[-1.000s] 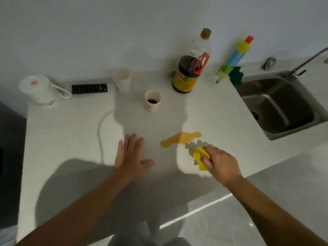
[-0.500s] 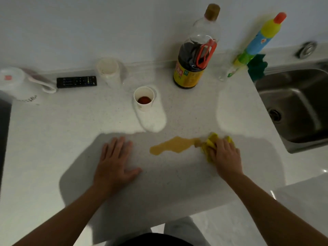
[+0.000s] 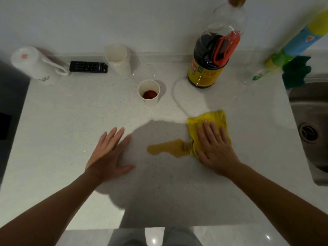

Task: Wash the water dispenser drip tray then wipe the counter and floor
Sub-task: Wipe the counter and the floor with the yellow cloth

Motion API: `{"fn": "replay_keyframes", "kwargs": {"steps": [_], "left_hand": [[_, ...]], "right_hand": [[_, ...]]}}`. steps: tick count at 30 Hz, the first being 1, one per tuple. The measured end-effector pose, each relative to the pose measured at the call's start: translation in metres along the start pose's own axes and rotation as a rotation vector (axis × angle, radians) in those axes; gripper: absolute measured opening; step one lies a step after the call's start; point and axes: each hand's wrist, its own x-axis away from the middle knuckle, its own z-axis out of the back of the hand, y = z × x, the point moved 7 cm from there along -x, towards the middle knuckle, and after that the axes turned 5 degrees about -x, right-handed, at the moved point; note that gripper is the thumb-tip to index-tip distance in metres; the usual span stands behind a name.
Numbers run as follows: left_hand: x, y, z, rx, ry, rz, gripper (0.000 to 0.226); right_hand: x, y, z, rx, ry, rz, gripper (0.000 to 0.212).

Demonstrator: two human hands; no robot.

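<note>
- Right hand (image 3: pixel 215 148) lies flat, fingers straight and slightly spread, pressing a yellow cloth (image 3: pixel 209 119) onto the counter (image 3: pixel 71 121).
- Left hand (image 3: pixel 110 153) rests palm down on the bare counter, fingers straight and thumb out, holding nothing, well apart from the cloth.
- One brownish-yellow puddle (image 3: pixel 166 148) lies between the two hands; its right end touches the cloth's left edge.
- The counter is white with fine dark speckles, and a large shadow covers its near middle.
- A plain pale wall (image 3: pixel 124 18) runs along the back of the counter.
- A glossy grey floor (image 3: pixel 230 235) shows below the counter's near edge.
- One steel sink (image 3: pixel 308 107) is set into the counter at the right, its drain (image 3: pixel 308 133) visible.
- Two cups: a white paper cup (image 3: pixel 149 103) holding a little dark red liquid stands behind the puddle, and a second white cup (image 3: pixel 117 56) stands near the wall.
- Two bottles: a soy sauce bottle (image 3: pixel 209 68) with an orange handle, about half full, stands upright by the wall; a blue, yellow and green squeeze bottle (image 3: pixel 291 48) leans at the back right.
- Two cloths in all: the yellow one and a green cloth (image 3: pixel 295 71) just beside the sink's back corner.
- One black remote control (image 3: pixel 88 66) lies flat near the wall.
- One white jug (image 3: pixel 33 65) with a handle stands at the far left, just beside the remote.
</note>
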Motion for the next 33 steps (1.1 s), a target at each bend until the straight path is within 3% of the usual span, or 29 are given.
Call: {"fn": "replay_keyframes", "kwargs": {"steps": [7, 16, 25, 33], "left_hand": [[0.004, -0.001, -0.003, 0.027, 0.022, 0.004, 0.108], [0.006, -0.001, -0.002, 0.045, 0.004, 0.015, 0.108], [0.008, 0.0, 0.001, 0.051, 0.037, -0.004, 0.107], [0.008, 0.001, 0.008, 0.074, 0.029, -0.016, 0.098]], "right_hand": [[0.047, -0.092, -0.017, -0.159, -0.018, -0.103, 0.077], [-0.006, -0.081, -0.011, -0.069, -0.084, -0.178, 0.082], [-0.024, -0.087, -0.016, 0.012, -0.155, 0.097, 0.078], [0.072, -0.157, -0.039, -0.088, -0.092, -0.122, 0.078]]}}
